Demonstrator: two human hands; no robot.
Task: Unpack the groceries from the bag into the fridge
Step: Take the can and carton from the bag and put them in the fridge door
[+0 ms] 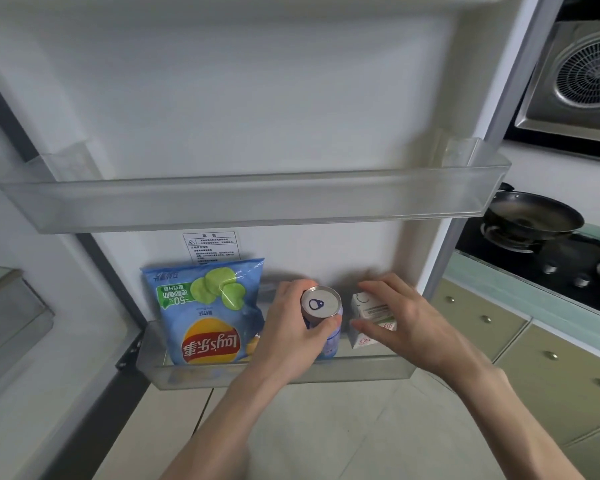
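The open fridge door (pixel 257 98) is filling most of the view, its upper door shelf (pixel 243 206) sitting bare while everything is going into the lower door shelf (pixel 278 375) — the low clear front rail is what is keeping tall, narrow goods from tipping out when the door swings.

At the left end of that lower shelf a blue Lay's crisp bag (pixel 207 313) is standing upside down and leaning back on the door liner; being soft, it probably needs that wall to prop it.

Toward the middle, the left hand (pixel 288 327) is gripping a drink can (pixel 321 306) round its side, fingers and thumb wrapped just under the rim, holding it upright inside the shelf just beside the bag — a side grip looks best for lowering it straight down behind the rail.

At the right end, the right hand (pixel 399 317) is pinching a small white carton (pixel 373 320) between thumb and fingers, seemingly to square it against the can.

The grocery bag is not in view.
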